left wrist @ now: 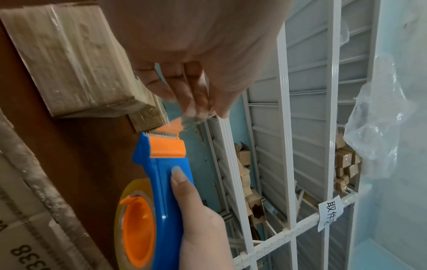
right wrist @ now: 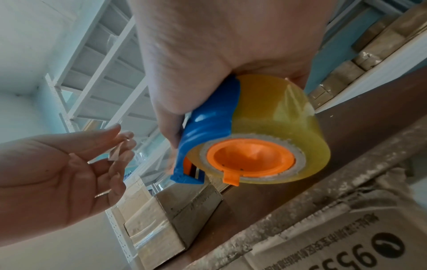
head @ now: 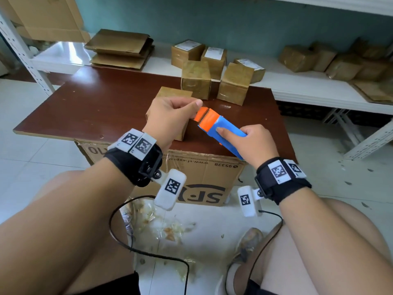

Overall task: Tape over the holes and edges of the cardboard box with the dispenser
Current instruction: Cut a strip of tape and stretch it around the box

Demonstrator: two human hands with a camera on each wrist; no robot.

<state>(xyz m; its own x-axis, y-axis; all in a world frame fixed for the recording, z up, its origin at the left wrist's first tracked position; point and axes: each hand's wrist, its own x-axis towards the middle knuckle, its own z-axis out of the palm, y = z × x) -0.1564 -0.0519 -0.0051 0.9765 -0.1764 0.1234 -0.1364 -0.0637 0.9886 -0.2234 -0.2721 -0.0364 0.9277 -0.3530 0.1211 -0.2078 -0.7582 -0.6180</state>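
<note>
Pulling tape off the dispenser above the box

My right hand (head: 246,141) gripped the dispenser (head: 221,128); my left hand (head: 170,118) pinched the tape end (left wrist: 187,117) at its blade, over the cardboard box (head: 170,96) on the counter (head: 95,103).

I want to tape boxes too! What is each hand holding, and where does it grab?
The right hand grips the tape dispenser by its blue handle; the left hand pinches the clear tape end at the cutter.

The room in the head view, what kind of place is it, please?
Probably a small parcel packing or storage room: taped cardboard boxes stand on the brown board, flattened cartons lie on white metal shelving, and the right hand holds a tape dispenser.
</note>
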